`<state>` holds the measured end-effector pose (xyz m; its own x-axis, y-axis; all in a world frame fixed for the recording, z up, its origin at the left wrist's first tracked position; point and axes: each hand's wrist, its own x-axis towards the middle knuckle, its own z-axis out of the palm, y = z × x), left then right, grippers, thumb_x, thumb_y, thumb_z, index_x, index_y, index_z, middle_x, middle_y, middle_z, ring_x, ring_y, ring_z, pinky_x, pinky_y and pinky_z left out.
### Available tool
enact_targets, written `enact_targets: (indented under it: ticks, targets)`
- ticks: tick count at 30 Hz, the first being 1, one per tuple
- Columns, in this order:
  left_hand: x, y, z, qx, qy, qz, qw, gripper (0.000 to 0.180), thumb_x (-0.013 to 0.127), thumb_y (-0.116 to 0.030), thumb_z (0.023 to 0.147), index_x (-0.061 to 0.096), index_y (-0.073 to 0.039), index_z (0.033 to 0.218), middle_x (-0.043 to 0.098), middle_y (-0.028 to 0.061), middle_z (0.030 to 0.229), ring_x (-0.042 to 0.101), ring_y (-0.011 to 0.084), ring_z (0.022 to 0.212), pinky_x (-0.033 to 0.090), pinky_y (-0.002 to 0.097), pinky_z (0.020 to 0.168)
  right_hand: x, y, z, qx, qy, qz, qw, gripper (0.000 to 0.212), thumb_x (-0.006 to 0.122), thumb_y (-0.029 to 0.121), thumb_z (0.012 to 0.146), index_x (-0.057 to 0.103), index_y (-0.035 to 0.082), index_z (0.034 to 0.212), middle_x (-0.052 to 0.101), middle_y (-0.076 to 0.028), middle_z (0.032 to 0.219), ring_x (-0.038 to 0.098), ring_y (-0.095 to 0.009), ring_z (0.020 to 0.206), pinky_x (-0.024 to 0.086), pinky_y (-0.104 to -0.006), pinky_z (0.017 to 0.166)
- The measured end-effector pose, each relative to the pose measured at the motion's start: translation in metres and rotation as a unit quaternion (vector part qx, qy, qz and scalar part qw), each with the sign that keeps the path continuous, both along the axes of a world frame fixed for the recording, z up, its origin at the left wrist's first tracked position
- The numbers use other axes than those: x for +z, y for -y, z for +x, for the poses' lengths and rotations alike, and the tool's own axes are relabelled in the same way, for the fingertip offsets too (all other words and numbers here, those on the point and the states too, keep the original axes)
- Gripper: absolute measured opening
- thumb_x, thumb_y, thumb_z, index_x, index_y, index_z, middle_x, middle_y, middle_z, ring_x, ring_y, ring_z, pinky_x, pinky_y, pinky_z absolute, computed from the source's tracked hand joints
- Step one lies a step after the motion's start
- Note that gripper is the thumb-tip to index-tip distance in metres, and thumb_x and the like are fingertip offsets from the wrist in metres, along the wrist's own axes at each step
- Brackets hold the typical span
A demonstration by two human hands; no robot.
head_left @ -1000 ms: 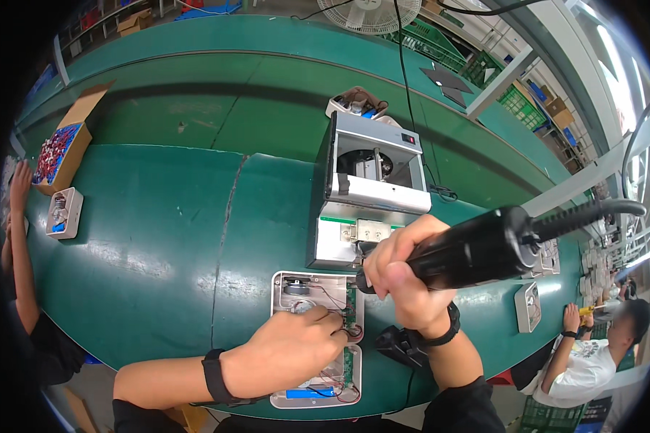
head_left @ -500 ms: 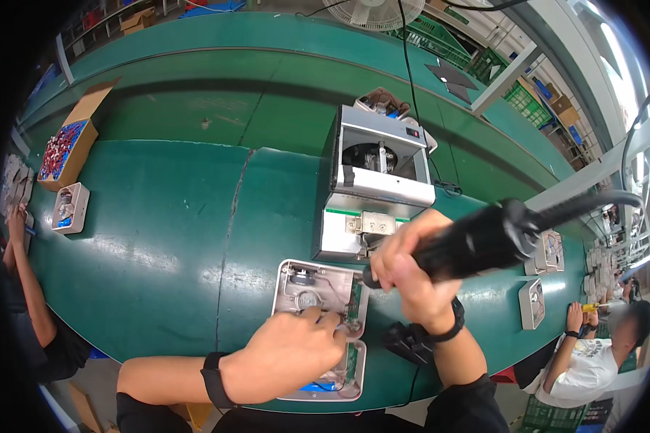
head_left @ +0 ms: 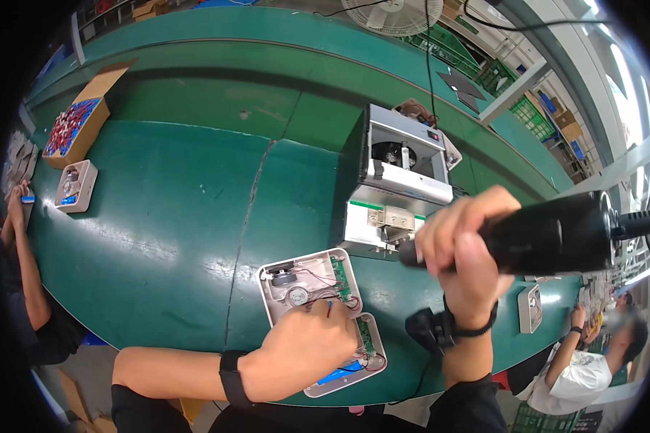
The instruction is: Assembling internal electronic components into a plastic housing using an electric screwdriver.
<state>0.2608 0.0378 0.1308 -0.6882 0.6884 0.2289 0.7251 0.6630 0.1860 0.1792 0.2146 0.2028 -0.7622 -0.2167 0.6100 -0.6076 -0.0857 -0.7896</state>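
My right hand (head_left: pixel 466 245) is wrapped round a thick black electric screwdriver (head_left: pixel 549 234), held in the air above the bench, tip pointing left, cable trailing right. Below it to the left lies an open off-white plastic housing (head_left: pixel 314 278) with a dark round part, wires and a green circuit board. A second such housing (head_left: pixel 347 385), nearer me and touching the first, holds a blue battery (head_left: pixel 339 373). My left hand (head_left: pixel 307 346) lies over the place where the two meet, fingers curled and pinched among the wires; what they grip is hidden.
Behind the screwdriver stands a grey machine (head_left: pixel 404 187) with a round drum. A black cabled object (head_left: pixel 422 328) is beside my right wrist. At left are a carton of small red and blue parts (head_left: pixel 72 133) and another housing (head_left: pixel 76 187). People sit at both ends of the bench.
My right hand has carried the screwdriver up and right, away from the housings. Both housings have turned a little anticlockwise, my left hand staying on them. The whole view has shifted.
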Motion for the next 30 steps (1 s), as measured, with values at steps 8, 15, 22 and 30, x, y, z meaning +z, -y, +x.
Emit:
enact_targets:
  ticks: [8,15,22,30]
  targets:
    - [-0.009,0.002,0.004,0.007,-0.009,0.048,0.999,0.012,0.067,-0.013,0.061,0.063,-0.004,0.066,0.053,0.0058,0.069,0.058,0.0179,0.065,0.049,0.0282,0.048,-0.017,0.006,0.028,0.137,0.087,0.007,0.987,0.025,0.071,0.010,0.084,0.047,0.004,0.089,0.053,-0.004,0.062,0.050,-0.015,0.050,0.047,-0.0328,0.052]
    - [-0.007,0.003,0.006,0.008,0.001,0.060,0.998,0.011,0.067,-0.015,0.062,0.063,-0.005,0.066,0.054,0.0052,0.071,0.057,0.0175,0.065,0.048,0.0284,0.048,-0.025,0.006,0.023,0.143,0.102,0.081,0.981,0.022,0.067,0.000,0.077,0.049,0.002,0.088,0.054,-0.006,0.063,0.051,-0.016,0.052,0.051,-0.0342,0.054]
    - [-0.010,0.003,0.001,0.010,0.016,0.069,0.997,0.012,0.067,-0.014,0.062,0.065,-0.004,0.068,0.056,0.0057,0.072,0.059,0.0179,0.066,0.048,0.0283,0.049,-0.019,0.002,0.020,0.161,0.110,0.098,0.976,0.023,0.068,-0.002,0.074,0.050,0.001,0.089,0.056,-0.007,0.064,0.054,-0.017,0.055,0.052,-0.0344,0.057]
    - [-0.002,0.006,0.000,0.016,0.047,0.050,0.998,0.014,0.067,-0.014,0.062,0.066,-0.002,0.069,0.058,0.0071,0.075,0.060,0.0186,0.067,0.049,0.0286,0.049,-0.025,-0.001,0.026,0.133,0.117,0.132,0.975,0.024,0.072,0.005,0.079,0.051,0.001,0.089,0.057,-0.008,0.065,0.055,-0.018,0.055,0.052,-0.0347,0.057]
